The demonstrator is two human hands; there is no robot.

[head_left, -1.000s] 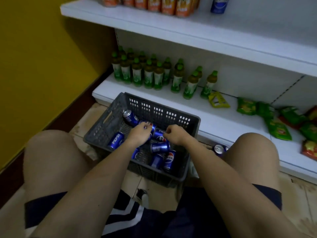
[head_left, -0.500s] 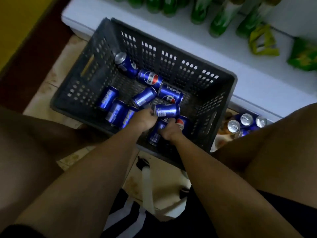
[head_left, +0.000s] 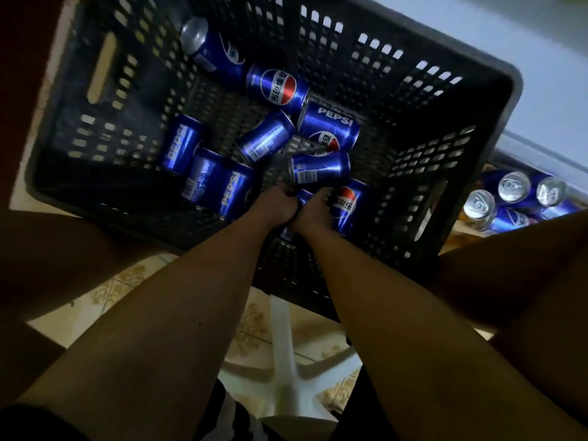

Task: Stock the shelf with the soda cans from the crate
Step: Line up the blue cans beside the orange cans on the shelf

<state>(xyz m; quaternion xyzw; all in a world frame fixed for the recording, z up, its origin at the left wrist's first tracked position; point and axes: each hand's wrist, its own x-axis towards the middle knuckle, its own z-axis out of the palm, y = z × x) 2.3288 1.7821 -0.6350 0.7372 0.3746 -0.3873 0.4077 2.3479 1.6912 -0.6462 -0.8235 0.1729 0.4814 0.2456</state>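
Both hands reach into the crate [head_left: 496,100] among loose cans [head_left: 319,168] — left hand [head_left: 276,207] and right hand [head_left: 313,211] side by side, fingers curled around cans near its near wall.

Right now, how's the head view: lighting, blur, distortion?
Head view: dim and bluish, thighs nearly black; cans in the crate stay legible with mild highlights; slight softness around both hands; wide-angle bowing of the crate rim; shelf edge brighter, not clipped.
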